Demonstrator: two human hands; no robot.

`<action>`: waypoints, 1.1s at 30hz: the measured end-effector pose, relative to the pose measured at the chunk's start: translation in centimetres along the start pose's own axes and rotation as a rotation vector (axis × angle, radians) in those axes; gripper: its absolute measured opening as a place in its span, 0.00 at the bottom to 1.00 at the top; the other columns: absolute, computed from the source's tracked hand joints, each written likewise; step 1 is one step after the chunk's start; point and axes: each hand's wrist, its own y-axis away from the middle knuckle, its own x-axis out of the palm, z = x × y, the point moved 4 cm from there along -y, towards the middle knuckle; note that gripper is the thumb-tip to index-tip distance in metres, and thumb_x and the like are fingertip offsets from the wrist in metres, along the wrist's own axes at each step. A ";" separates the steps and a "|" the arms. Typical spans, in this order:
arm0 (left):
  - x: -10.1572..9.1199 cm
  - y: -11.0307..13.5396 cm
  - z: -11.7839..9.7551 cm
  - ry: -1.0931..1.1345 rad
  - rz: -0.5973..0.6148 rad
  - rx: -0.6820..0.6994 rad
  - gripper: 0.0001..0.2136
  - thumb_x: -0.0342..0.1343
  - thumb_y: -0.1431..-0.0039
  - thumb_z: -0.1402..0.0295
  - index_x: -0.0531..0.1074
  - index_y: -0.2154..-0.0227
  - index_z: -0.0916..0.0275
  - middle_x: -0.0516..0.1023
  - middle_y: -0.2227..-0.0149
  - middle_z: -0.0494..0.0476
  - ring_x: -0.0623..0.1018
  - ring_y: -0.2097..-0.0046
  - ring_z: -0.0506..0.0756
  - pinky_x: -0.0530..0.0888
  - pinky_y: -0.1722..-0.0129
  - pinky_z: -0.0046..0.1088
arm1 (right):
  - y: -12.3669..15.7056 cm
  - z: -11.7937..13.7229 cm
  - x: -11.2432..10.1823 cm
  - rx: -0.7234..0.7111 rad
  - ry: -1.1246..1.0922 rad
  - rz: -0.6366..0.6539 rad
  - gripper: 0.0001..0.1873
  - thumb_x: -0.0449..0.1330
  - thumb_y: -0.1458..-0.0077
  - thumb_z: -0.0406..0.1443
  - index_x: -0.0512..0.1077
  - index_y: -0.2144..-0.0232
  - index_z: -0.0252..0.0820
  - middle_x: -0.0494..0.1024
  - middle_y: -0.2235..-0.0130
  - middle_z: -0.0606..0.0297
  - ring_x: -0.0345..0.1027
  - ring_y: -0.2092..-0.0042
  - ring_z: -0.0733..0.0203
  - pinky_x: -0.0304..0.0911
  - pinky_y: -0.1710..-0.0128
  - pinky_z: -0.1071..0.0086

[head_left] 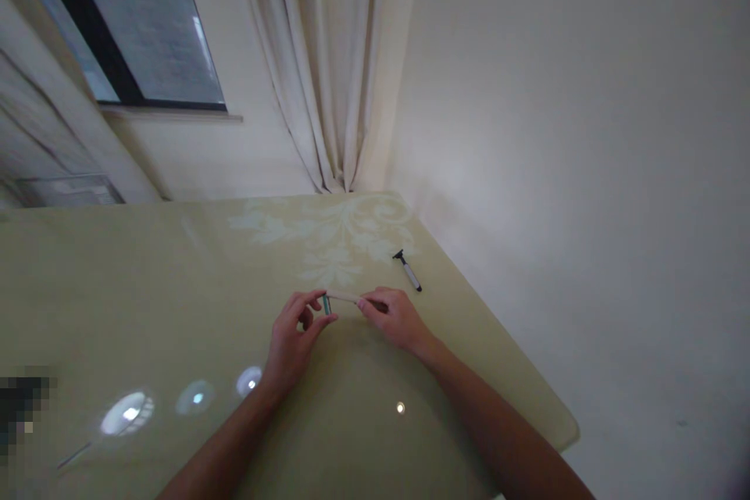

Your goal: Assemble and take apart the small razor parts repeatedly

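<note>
My left hand [291, 334] is closed in a pinch on a small flat piece with a green strip [326, 305], which looks like a razor head. It stands roughly upright between thumb and fingertips. A thin pale stick [344, 297] reaches across to its upper end. My right hand [394, 316] grips the other end of this stick between thumb and fingers. Whether stick and green piece are joined or only touch, I cannot tell. Just beyond my right hand, a razor [408, 272] with a dark head and grey handle lies on the table.
Both forearms extend over a glossy yellow-green table [146, 289] with a pale leaf pattern. A wall [556, 172] runs along its right edge. Behind it hang curtains [328, 55] beside a window [152, 23]. A thin stick-like item [74, 455] lies at lower left, near a pixelated dark patch.
</note>
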 end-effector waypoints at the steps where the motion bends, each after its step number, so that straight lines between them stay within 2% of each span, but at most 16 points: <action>1: 0.0 0.0 0.0 -0.001 -0.003 -0.003 0.15 0.66 0.42 0.61 0.78 0.52 0.56 0.72 0.65 0.49 0.69 0.72 0.48 0.72 0.69 0.26 | 0.0 -0.1 0.0 0.009 0.004 -0.013 0.18 0.58 0.33 0.42 0.82 0.69 0.39 0.72 0.74 0.66 0.62 0.71 0.64 0.51 0.69 0.70; 6: 0.0 -0.1 -0.1 0.006 0.003 -0.010 0.16 0.66 0.42 0.61 0.78 0.52 0.55 0.72 0.65 0.49 0.69 0.72 0.48 0.72 0.69 0.26 | 0.0 -0.1 0.3 -0.019 -0.031 0.036 0.16 0.58 0.33 0.43 0.83 0.64 0.41 0.72 0.73 0.66 0.63 0.71 0.64 0.52 0.69 0.70; 10: 0.0 -0.2 0.0 0.019 -0.014 -0.032 0.16 0.66 0.43 0.60 0.78 0.53 0.56 0.72 0.65 0.49 0.69 0.73 0.49 0.71 0.70 0.26 | -0.1 -0.4 0.0 0.014 -0.019 -0.021 0.17 0.58 0.33 0.42 0.83 0.66 0.39 0.74 0.72 0.65 0.64 0.70 0.64 0.53 0.68 0.70; 14: 0.2 -0.3 0.0 0.034 -0.008 -0.046 0.16 0.66 0.44 0.60 0.78 0.54 0.56 0.72 0.66 0.48 0.69 0.73 0.48 0.71 0.71 0.25 | -0.3 -0.5 0.4 -0.014 -0.064 0.054 0.16 0.59 0.33 0.42 0.83 0.63 0.40 0.76 0.71 0.65 0.65 0.69 0.64 0.54 0.68 0.70; 18: 0.2 -0.5 0.0 0.051 -0.026 -0.049 0.15 0.66 0.44 0.60 0.78 0.55 0.57 0.72 0.66 0.48 0.69 0.74 0.48 0.70 0.72 0.26 | -0.5 -0.8 0.2 0.010 0.012 -0.020 0.16 0.59 0.33 0.42 0.83 0.66 0.39 0.74 0.72 0.64 0.64 0.69 0.63 0.54 0.68 0.70; 22: 0.2 -0.7 0.2 0.058 -0.027 -0.035 0.15 0.66 0.45 0.61 0.78 0.54 0.56 0.72 0.66 0.48 0.69 0.74 0.48 0.70 0.72 0.25 | -0.6 -0.3 0.7 -0.072 -0.031 0.045 0.14 0.60 0.34 0.41 0.83 0.63 0.40 0.74 0.72 0.66 0.64 0.69 0.63 0.54 0.68 0.70; 26: 0.3 -0.9 0.3 0.061 -0.034 -0.033 0.15 0.66 0.45 0.61 0.78 0.55 0.57 0.72 0.66 0.48 0.68 0.74 0.48 0.69 0.72 0.26 | -0.7 -0.2 0.3 -0.063 0.035 -0.025 0.16 0.59 0.34 0.40 0.82 0.68 0.39 0.73 0.73 0.65 0.63 0.69 0.63 0.54 0.67 0.69; 30: 0.4 -0.9 0.1 0.059 -0.039 -0.006 0.15 0.66 0.45 0.61 0.78 0.55 0.57 0.72 0.66 0.48 0.68 0.74 0.48 0.69 0.72 0.26 | -0.9 -0.3 0.4 -0.081 -0.013 0.036 0.14 0.60 0.34 0.40 0.83 0.63 0.40 0.75 0.71 0.65 0.64 0.69 0.63 0.55 0.67 0.70; 33: 0.5 -0.9 -0.1 0.049 -0.038 0.007 0.16 0.66 0.45 0.61 0.78 0.54 0.57 0.72 0.66 0.48 0.68 0.74 0.48 0.69 0.72 0.26 | -1.0 -0.6 0.2 -0.066 0.038 -0.020 0.14 0.60 0.34 0.41 0.83 0.63 0.40 0.75 0.72 0.64 0.64 0.69 0.62 0.55 0.66 0.69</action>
